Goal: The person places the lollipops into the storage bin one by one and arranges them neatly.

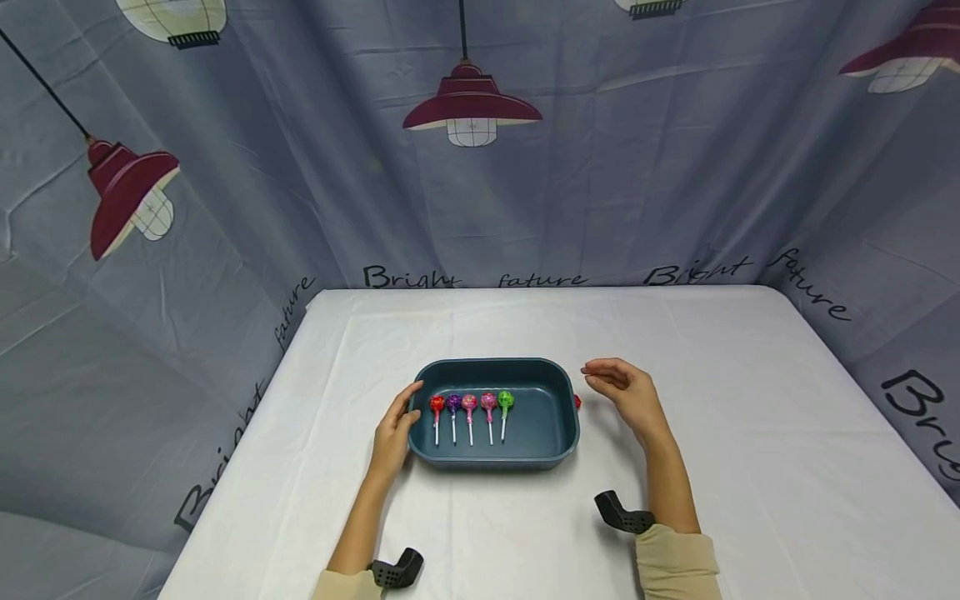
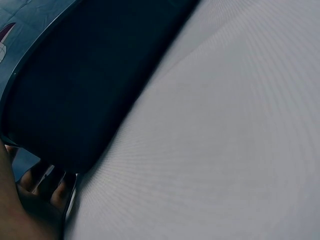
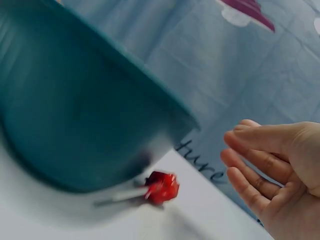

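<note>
A dark teal rectangular tray (image 1: 543, 425) sits on the white-covered table, with several wrapped lollipops (image 1: 469, 402) lined up inside in red, purple, pink and green. My left hand (image 1: 392, 436) holds the tray's left end, its thumb and fingertips at the rim; in the left wrist view the fingers (image 2: 60, 192) lie around that end. Just beyond the tray's right wall, a red lollipop (image 3: 162, 187) lies on the cloth, mostly hidden by the tray in the head view. Above and right of it hovers my right hand (image 1: 632, 398), fingers loosely bent, nothing between them and the thumb.
White cloth (image 1: 750, 417) covers the table all round the tray. A grey-blue curtain (image 1: 600, 183) printed with lamps and lettering hangs behind the table and along both sides. Each forearm wears a black wrist mount (image 1: 622, 512).
</note>
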Action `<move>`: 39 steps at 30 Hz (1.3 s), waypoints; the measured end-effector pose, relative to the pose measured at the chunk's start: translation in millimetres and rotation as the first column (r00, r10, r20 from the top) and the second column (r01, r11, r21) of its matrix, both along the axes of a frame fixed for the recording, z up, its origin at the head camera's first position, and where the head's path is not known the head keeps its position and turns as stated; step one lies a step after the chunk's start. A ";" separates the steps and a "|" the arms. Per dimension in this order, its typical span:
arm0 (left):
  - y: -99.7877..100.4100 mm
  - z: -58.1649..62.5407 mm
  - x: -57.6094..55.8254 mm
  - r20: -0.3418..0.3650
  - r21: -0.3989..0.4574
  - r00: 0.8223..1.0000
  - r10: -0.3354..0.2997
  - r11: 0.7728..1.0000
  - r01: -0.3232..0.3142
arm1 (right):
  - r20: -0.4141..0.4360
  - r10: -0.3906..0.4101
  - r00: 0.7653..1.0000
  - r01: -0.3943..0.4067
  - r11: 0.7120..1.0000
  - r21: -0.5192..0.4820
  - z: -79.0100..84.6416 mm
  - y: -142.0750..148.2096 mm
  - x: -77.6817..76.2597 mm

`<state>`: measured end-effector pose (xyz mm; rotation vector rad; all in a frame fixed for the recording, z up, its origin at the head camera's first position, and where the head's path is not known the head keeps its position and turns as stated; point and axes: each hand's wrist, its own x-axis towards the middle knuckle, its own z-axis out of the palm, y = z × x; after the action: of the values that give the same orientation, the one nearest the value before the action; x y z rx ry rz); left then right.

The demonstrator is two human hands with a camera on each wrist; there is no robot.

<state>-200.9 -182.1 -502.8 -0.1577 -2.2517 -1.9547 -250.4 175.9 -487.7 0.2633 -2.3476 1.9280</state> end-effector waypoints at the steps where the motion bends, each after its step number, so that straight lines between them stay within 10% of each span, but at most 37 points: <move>1: 0.0 0.2 0.0 -0.001 0.001 1.000 0.000 1.000 0.000 | 0.016 0.003 1.000 -0.003 1.000 0.004 -3.1 1.4 -0.5; 18: -0.8 0.1 0.1 0.016 -0.002 1.000 0.002 1.000 -0.002 | 0.097 0.151 0.984 -0.167 0.968 0.188 -32.4 0.8 -4.7; 28: -2.7 -8.7 -4.4 0.021 -0.003 1.000 0.008 1.000 -0.008 | 0.103 0.063 0.993 -0.100 0.908 0.407 -30.1 -8.6 -1.4; 39: -1.0 0.6 -0.9 0.037 -0.011 0.999 0.002 1.000 -0.001 | 0.050 0.025 0.998 -0.043 0.916 0.399 -29.2 -7.6 0.4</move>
<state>-201.7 -183.1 -502.2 -0.1224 -2.2851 -1.9608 -249.9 168.3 -516.9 0.2931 -2.7690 1.4565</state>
